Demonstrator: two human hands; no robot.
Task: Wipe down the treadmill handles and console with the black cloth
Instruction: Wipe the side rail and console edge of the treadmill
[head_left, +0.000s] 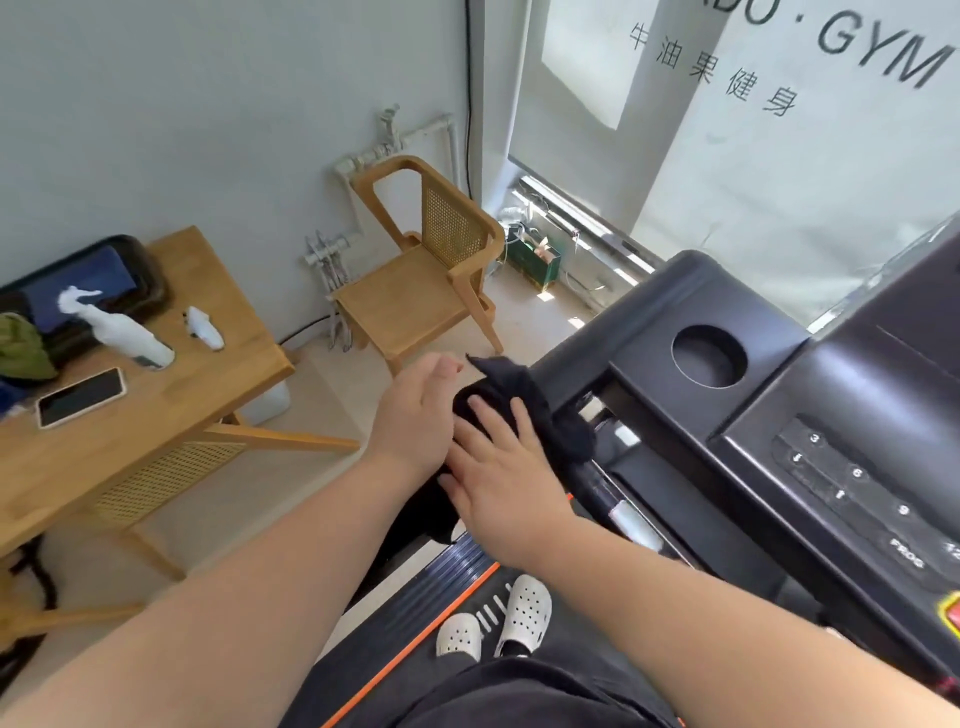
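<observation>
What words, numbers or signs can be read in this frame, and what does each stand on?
"GYM": white window blind, at the top; the letters before it are cut off.
"牛油果健身": same blind, under "GYM".
"3", "6", "9": treadmill console keypad.
"PROG": same keypad, lower down.
Other keypad marks: too blurred to read.

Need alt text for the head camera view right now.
The right hand lies flat on a black cloth draped over the treadmill handle, the left hand touching it alongside. A wooden table with a phone stands to the left.
</observation>
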